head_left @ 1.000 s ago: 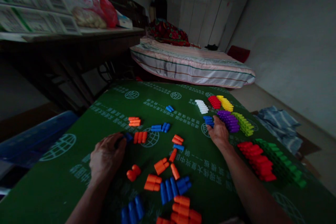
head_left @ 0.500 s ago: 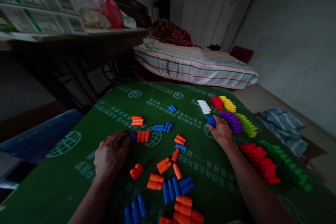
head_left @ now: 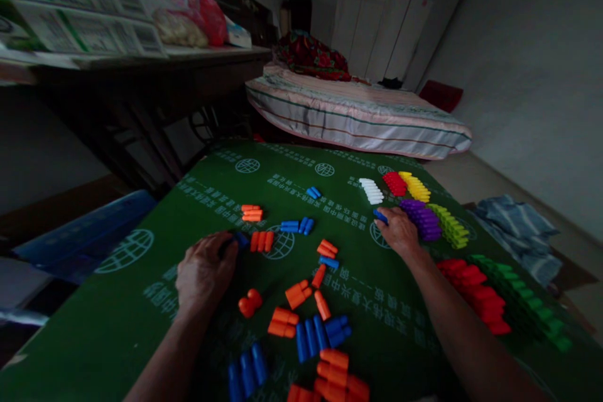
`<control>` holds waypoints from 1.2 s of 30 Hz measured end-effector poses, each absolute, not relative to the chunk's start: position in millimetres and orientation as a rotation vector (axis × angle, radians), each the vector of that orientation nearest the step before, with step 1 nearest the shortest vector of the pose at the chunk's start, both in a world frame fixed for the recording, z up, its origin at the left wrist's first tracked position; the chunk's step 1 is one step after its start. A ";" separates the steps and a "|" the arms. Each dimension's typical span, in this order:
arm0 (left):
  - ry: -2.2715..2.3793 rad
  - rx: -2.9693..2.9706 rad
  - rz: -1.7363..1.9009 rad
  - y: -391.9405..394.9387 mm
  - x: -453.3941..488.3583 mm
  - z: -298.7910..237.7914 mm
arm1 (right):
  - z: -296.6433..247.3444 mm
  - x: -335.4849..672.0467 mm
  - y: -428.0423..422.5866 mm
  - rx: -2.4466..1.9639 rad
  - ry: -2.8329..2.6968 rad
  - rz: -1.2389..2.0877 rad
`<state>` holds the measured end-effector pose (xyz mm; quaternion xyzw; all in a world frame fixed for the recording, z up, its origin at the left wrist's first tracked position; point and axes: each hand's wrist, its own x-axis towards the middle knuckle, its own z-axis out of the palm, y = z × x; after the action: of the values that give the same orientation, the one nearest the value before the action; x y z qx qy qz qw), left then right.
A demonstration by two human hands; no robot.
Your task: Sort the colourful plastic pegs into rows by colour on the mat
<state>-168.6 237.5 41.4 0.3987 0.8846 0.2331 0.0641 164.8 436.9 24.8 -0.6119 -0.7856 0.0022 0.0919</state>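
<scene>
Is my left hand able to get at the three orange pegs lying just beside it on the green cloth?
Probably yes. The left hand rests on the green cloth with fingertips at a blue peg, and the orange pegs lie right beside that, uncovered.

A striped mattress (head_left: 358, 116) lies beyond the green tablecloth (head_left: 117, 326), a crumpled blue cloth (head_left: 518, 226) on the floor, a cluttered shelf (head_left: 141, 58) alongside.

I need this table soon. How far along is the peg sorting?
Done: short colour rows far right, long red row and green row nearer. In hand: right hand on blue pegs beside the purple row; left hand touching a blue peg. Left: loose orange pegs and loose blue pegs.
</scene>
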 end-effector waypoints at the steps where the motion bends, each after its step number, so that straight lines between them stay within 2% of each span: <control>1: 2.673 1.204 0.707 237.5 -168.5 41.3 | 23.9 165.9 436.5 -1.804 -2.329 0.010; 10: 2.686 1.219 0.717 239.0 -165.7 44.2 | 24.4 170.3 432.6 -1.753 -2.334 0.031; 15: 2.690 1.232 0.720 239.4 -166.5 41.9 | 38.0 163.3 418.3 -1.779 -2.286 -0.062; 17: 2.694 1.228 0.717 239.0 -167.1 40.6 | 45.1 154.1 400.7 -1.655 -2.350 -0.009; 21: 2.681 1.230 0.712 238.0 -167.9 39.4 | 56.3 125.2 352.1 -1.106 -2.690 0.277; 24: 2.679 1.229 0.707 237.8 -168.3 41.0 | 59.6 104.4 325.6 -0.959 -2.871 0.286; 32: 2.659 1.207 0.712 239.4 -168.1 46.4 | 57.2 103.8 311.3 -1.181 -2.879 0.206; 36: 2.661 1.178 0.697 239.3 -167.3 47.2 | 53.1 125.7 313.2 -1.620 -2.670 0.178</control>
<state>-167.3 239.3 47.2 0.3925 0.8868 0.2322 0.0746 125.7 313.2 53.1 -0.5178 -0.8536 0.0569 0.0066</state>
